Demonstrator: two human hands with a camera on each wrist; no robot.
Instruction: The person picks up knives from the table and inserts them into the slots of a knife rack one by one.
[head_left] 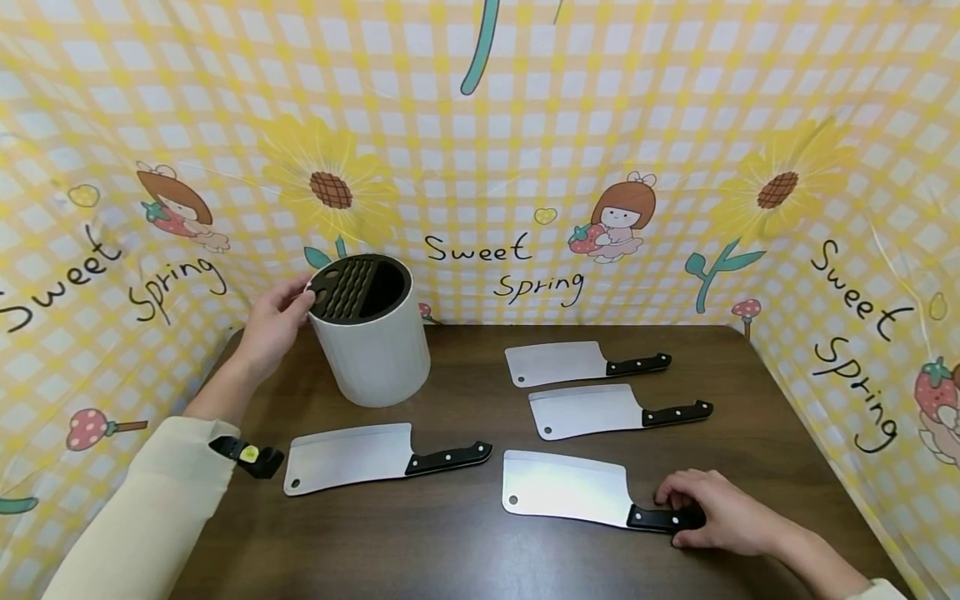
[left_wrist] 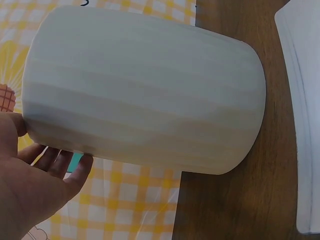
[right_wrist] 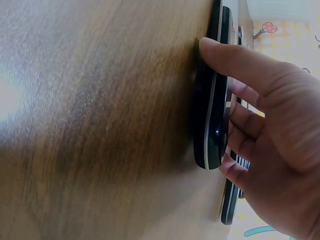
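On the left, a white ribbed knife block [head_left: 371, 358] with a black slotted top [head_left: 348, 292] stands upright on the table. My left hand [head_left: 273, 329] holds it at the upper left, thumb by the rim and fingers along the side, as the left wrist view also shows. At the front right lies a cleaver [head_left: 566, 487] with a broad shiny blade. My right hand [head_left: 731, 517] grips the end of its black handle [right_wrist: 212, 115], thumb along the near edge and fingers curled at the far edge. The cleaver lies flat, blade pointing left.
Another cleaver [head_left: 348, 457] lies in front of the knife block. Two more, a back cleaver [head_left: 558, 363] and a middle cleaver [head_left: 588, 411], lie at the right, handles rightward. Yellow checked cloth [head_left: 480, 167] walls the brown table [head_left: 420, 550] at the back and sides.
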